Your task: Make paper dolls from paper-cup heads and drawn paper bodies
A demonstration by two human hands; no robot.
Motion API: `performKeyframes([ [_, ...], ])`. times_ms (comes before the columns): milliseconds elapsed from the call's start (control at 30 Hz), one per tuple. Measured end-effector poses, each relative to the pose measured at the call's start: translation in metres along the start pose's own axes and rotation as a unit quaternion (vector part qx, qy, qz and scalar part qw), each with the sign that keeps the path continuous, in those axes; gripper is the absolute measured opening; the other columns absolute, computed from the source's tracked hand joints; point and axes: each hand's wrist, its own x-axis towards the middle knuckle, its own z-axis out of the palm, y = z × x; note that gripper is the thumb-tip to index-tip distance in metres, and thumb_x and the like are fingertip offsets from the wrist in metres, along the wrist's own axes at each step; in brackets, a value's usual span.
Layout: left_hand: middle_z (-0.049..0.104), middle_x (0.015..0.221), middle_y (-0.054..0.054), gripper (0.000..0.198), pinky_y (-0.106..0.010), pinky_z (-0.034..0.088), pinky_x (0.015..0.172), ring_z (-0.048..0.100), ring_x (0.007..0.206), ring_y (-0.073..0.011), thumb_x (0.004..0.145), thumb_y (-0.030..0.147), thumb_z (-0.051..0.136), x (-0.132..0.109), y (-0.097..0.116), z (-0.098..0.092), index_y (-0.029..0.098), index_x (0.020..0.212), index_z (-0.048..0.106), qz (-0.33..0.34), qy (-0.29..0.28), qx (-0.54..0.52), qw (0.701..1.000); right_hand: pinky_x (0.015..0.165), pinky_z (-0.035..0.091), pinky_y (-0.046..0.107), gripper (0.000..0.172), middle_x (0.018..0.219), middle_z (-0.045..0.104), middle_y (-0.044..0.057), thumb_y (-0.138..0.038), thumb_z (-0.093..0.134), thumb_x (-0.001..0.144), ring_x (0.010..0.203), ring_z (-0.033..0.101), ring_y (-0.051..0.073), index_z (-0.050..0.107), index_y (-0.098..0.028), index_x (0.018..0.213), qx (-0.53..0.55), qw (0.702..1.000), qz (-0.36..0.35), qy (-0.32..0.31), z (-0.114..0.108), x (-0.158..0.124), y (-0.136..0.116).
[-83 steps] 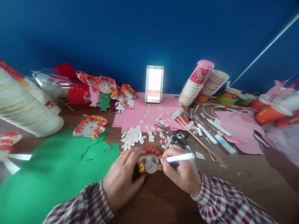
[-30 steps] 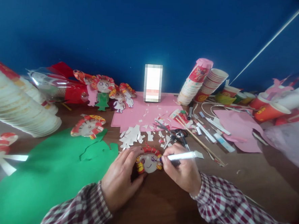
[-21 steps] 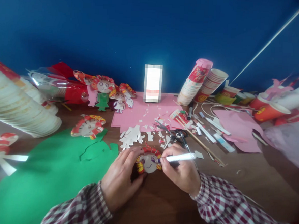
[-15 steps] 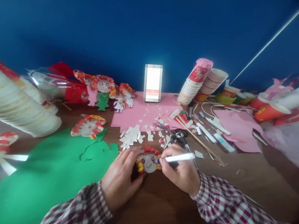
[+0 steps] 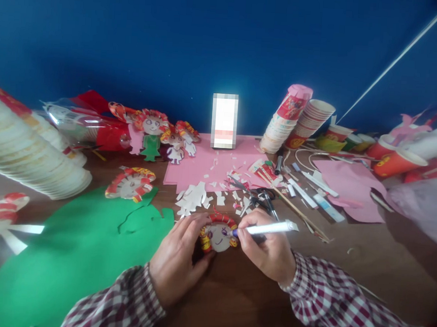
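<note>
Two hands in checked sleeves worked close to the near edge of the brown counter [image 5: 232, 302]. The left hand [image 5: 177, 259] had its fingers [image 5: 194, 226] curled round the left rim of a small paper face [image 5: 218, 236], pinning it flat on the wood. The right hand [image 5: 267, 253] had its fingers closed on a white marker [image 5: 272, 228]. The marker's dark tip touched the right side of the face, beside the red and yellow paper hair. The face lay between the two hands, a little back from the near edge and about midway along it.

A green sheet [image 5: 68, 258] with a notch cut into it covered the near left corner. A second paper face [image 5: 131, 184] sat at the sheet's far border. Just behind the hands lay white paper scraps [image 5: 192, 199] and scissors [image 5: 264, 196], then a pink sheet [image 5: 203, 167].

Finished paper dolls [image 5: 154, 130] leaned at the far edge, left of a bright blurred screen [image 5: 224, 120]. Stacked paper cups [image 5: 298, 119] lay tilted toward the far right, their red print too blurred to read. Red cups [image 5: 396, 162] lay near the right edge, with no legible lettering either.
</note>
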Motion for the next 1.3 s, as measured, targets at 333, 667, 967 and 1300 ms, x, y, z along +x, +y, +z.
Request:
performKeyframes([
  [333, 0.052, 0.122, -0.009, 0.053, -0.042, 0.041, 0.096, 0.047, 0.113, -0.0246, 0.076, 0.018, 0.059, 0.000, 0.000, 0.001, 0.020, 0.124, 0.039, 0.017, 0.013, -0.005, 1.000, 0.067, 0.042, 0.030, 0.003, 0.072, 0.058, 0.002, -0.015, 0.056, 0.080, 0.069, 0.053, 0.015, 0.056, -0.018, 0.079, -0.038, 0.998, -0.042, 0.010, 0.017, 0.006, -0.019],
  [667, 0.051, 0.122, -0.009, 0.035, -0.042, 0.044, 0.090, 0.049, 0.108, -0.0250, 0.073, 0.014, 0.060, -0.001, 0.001, -0.001, 0.021, 0.104, 0.044, 0.007, 0.010, -0.022, 1.000, 0.066, 0.042, 0.030, 0.005, 0.069, 0.058, 0.002, -0.016, 0.054, 0.081, 0.068, 0.051, 0.016, 0.055, -0.018, 0.077, -0.075, 0.996, -0.046, -0.012, 0.017, 0.003, -0.018],
  [967, 0.050, 0.122, -0.010, 0.029, -0.043, 0.044, 0.091, 0.048, 0.109, -0.0258, 0.074, 0.016, 0.060, -0.001, 0.000, 0.000, 0.020, 0.098, 0.045, -0.004, 0.005, -0.017, 1.000, 0.066, 0.041, 0.030, 0.004, 0.070, 0.057, 0.001, -0.016, 0.053, 0.082, 0.066, 0.050, 0.015, 0.054, -0.019, 0.079, -0.080, 0.995, -0.055, -0.016, 0.017, 0.004, -0.017],
  [1300, 0.051, 0.124, -0.009, 0.034, -0.043, 0.043, 0.094, 0.047, 0.113, -0.0255, 0.074, 0.015, 0.059, -0.002, 0.002, 0.000, 0.021, 0.104, 0.044, -0.001, 0.005, -0.016, 1.000, 0.065, 0.042, 0.030, 0.004, 0.070, 0.056, 0.002, -0.017, 0.053, 0.082, 0.066, 0.051, 0.016, 0.054, -0.020, 0.080, -0.086, 0.995, -0.056, -0.019, 0.017, 0.005, -0.017],
])
